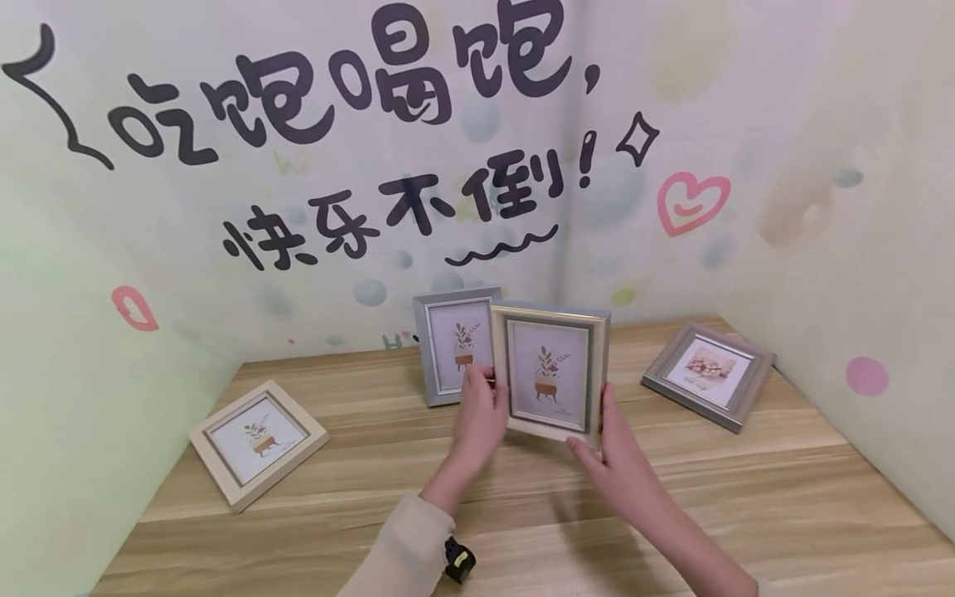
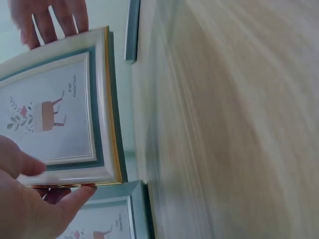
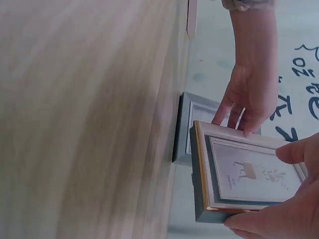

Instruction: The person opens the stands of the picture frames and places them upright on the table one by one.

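The left hand (image 1: pixel 480 419) and right hand (image 1: pixel 621 468) hold a cream picture frame (image 1: pixel 552 436) between them, raised off the wooden table (image 1: pixel 358 464) near its back. The left fingers curl against the frame's left edge, with the thumb near its front; the right hand grips the lower part of the right edge, thumb at the front and fingers along the side. The frame's picture side faces the person, its plant print right way up, and its long axis runs close to upright. A grey frame (image 1: pixel 435 352) stands behind it, partly covered. A pale frame (image 1: pixel 211 470) lies face up at the left, and a brown frame (image 1: pixel 667 382) lies face up at the right.
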The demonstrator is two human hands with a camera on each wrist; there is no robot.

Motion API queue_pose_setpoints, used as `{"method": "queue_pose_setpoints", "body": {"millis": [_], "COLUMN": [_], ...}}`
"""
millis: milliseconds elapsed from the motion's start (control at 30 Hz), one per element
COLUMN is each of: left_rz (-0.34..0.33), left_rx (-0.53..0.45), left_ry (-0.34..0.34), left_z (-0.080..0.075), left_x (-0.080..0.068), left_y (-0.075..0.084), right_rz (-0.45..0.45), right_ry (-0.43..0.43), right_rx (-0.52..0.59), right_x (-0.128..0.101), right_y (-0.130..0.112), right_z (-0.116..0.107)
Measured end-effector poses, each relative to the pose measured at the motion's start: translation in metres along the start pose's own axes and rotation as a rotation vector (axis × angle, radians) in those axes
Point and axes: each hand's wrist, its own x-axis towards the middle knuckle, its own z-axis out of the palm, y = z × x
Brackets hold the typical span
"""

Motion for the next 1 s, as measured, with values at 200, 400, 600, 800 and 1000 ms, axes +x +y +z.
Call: {"method": "queue_pose_setpoints", "body": {"millis": [200,400,600,800,1000], "left_rz": [0.0,0.012,-0.003,-0.027,-0.034], "left_rx": [-0.075,-0.094,-0.127,-0.106,-0.056], "left_ry": [-0.077,-0.154,-0.217,-0.229,-0.228], "left_z": [0.011,0.021,0.032,0.038,0.04], "left_x": [-0.002,0.002,0.01,0.017,0.026], "left_y": [0.004,0.002,-0.003,-0.008,-0.01], "right_rz": [0.035,0.049,0.08,0.112,0.137], "right_ry": [0.027,0.02,0.003,-0.032,-0.06], "right_rx": [0.091,0.192,0.204,0.189,0.229], "right_x": [0.026,0.056,0.083,0.103,0.118], "right_y": [0.021,0.048,0.068,0.08,0.085], "right_z": [-0.012,-0.022,-0.031,-0.034,-0.033]}}
